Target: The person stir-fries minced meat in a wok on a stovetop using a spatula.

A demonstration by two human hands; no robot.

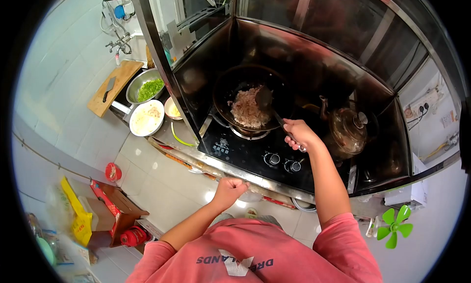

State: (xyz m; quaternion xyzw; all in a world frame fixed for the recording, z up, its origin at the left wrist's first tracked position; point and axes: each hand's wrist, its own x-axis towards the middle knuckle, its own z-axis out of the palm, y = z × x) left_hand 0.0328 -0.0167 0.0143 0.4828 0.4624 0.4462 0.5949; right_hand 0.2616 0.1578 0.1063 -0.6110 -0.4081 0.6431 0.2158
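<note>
The right hand (299,135) was wrapped around the handle of a spatula (277,118), thumb and fingers closed on its end. The blade, away from the grip, reached down into a dark wok (228,82) and met the right edge of a heap of minced meat (248,109), so the meat lay beyond the hand and to its left. The left hand (229,192) was drawn into a loose fist near the counter's front edge, well apart from the wok.

The wok sat over the left burner of a black stovetop (240,163), its two control knobs (273,159) below the right forearm. To the right stood what seemed to be a pot with a glass lid (347,128), though glare and shadow blurred its outline.

Left of the metal-framed partition, a cutting board (125,76) bore a knife (109,88); beside it were a metal bowl (133,87) of chopped greens (150,90), a white bowl (136,129) and a smaller bowl (175,117). Pale tiles (147,160) covered the floor, a red tub (113,171) stood by the wall, and a green fan (394,227) showed at the lower right
</note>
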